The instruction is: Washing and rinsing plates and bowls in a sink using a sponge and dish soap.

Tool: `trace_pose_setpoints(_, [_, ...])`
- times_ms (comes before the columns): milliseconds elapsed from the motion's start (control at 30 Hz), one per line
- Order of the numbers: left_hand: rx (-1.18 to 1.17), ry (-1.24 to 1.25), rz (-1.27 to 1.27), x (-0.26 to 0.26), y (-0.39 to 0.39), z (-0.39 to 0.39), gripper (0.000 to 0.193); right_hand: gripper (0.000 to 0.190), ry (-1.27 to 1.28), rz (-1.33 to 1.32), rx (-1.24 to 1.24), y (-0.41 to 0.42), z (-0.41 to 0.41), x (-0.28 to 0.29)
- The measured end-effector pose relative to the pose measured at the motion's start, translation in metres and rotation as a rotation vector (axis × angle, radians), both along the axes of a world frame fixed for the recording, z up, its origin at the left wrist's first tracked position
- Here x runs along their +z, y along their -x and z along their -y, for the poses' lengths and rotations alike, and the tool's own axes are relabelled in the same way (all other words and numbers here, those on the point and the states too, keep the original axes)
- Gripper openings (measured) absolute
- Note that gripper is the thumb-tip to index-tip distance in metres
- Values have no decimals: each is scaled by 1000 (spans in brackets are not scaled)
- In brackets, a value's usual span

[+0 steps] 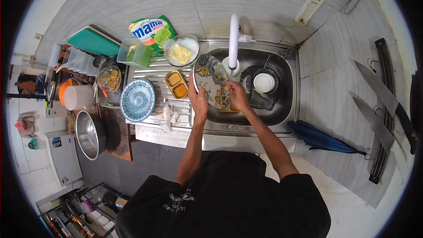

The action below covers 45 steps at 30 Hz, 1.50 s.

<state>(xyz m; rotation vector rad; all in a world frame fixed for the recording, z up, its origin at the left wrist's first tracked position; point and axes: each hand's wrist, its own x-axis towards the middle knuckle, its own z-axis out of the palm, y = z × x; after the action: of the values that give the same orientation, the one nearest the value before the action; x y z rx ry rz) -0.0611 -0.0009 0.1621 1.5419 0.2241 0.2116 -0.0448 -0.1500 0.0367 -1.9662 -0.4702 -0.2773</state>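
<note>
My left hand (199,100) grips the near left rim of a patterned ceramic bowl (211,76), tilted at the left side of the steel sink (281,115). At the bowl's right edge, beside the stream under the white tap (233,39), is my right hand (237,94); whether its fingers pinch the rim or only touch it is unclear. In the basin sit a small white bowl (264,82) within a dark round dish, a dark rectangular piece (261,100), another white dish (230,63) behind the tap, and a gold-coloured container (233,107) partly under the patterned bowl.
On the ribbed drainboard (158,69) are a blue patterned plate (137,100), a gold divided tray (177,85), a glass bowl with a yellow sponge (181,54) and suds, and a Mama Lemon pouch (152,34). A folded blue umbrella (320,137) lies right of the counter; knives (376,79) hang on a wall rack.
</note>
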Motion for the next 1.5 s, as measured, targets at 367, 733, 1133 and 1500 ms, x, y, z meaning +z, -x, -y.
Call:
trace_pose_setpoints(367, [9,-119,-64,4,17,-6,77,20,-293,-686,-345,-51,1,3])
trace_pose_setpoints(733, [32,585,-264,-72,19,-47,54,29,-507,-787,-126,3,32,1])
trace_pose_setpoints(1133, [-213,662,-544,-121,-11,20,54,30,24,-454,-605,29,67,91])
trace_pose_setpoints(1500, [-614,1066,-930,-77,-25,-8,70,40,231,73,-408,78,60,113])
